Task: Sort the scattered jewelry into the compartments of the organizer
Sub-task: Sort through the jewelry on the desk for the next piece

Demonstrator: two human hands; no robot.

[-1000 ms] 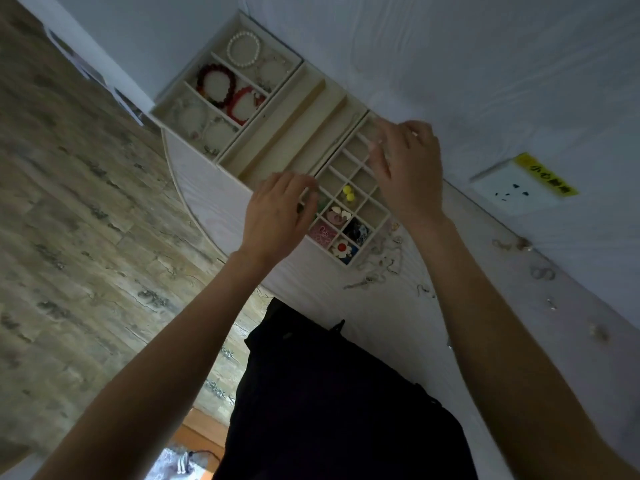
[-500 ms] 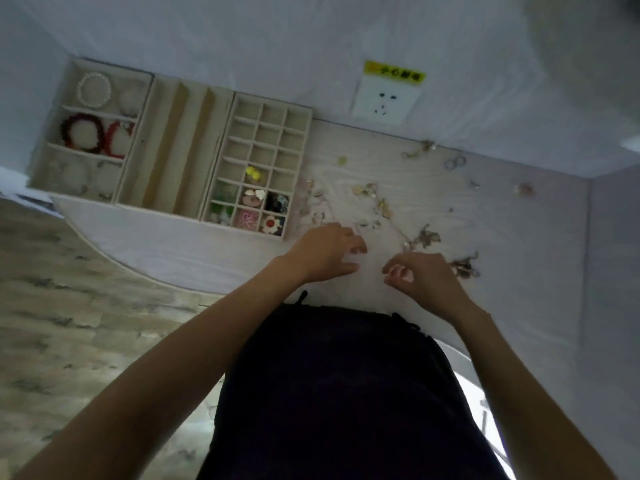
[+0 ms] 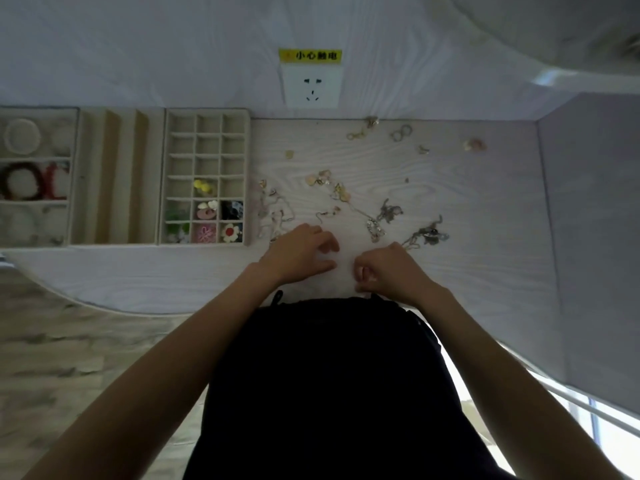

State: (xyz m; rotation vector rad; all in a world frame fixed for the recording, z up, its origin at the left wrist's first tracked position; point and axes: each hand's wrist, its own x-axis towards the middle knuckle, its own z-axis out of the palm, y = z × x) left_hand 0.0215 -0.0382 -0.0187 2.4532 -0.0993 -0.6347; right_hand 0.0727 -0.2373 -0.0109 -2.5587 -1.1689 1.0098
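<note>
Black cloth of the person's clothing fills the nearest part of the view, and just past it both hands sit on the pale wood-grain table [image 3: 485, 271] near its front edge. The left hand [image 3: 299, 256] lies with fingers loosely extended on the surface and holds nothing. The right hand [image 3: 391, 271] has its fingers curled in toward the palm; whether they pinch a small piece cannot be told. A second ago both hands were up at the grid tray [image 3: 204, 178], so a drop-off there looks finished and they have come back, almost settled since half a second ago, to pick the next piece. Just beyond the fingertips lies the scattered jewelry [image 3: 374, 216]: chains, earrings and charms, spreading toward the far edge below the wall socket [image 3: 311, 86]. To the left stands the organizer, its grid tray holding pieces only in its nearer cells, the far rows bare. Beside it are the slotted tray [image 3: 117, 178] and the bracelet tray [image 3: 34, 174]. Much sorting remains, by my judgement.
</note>
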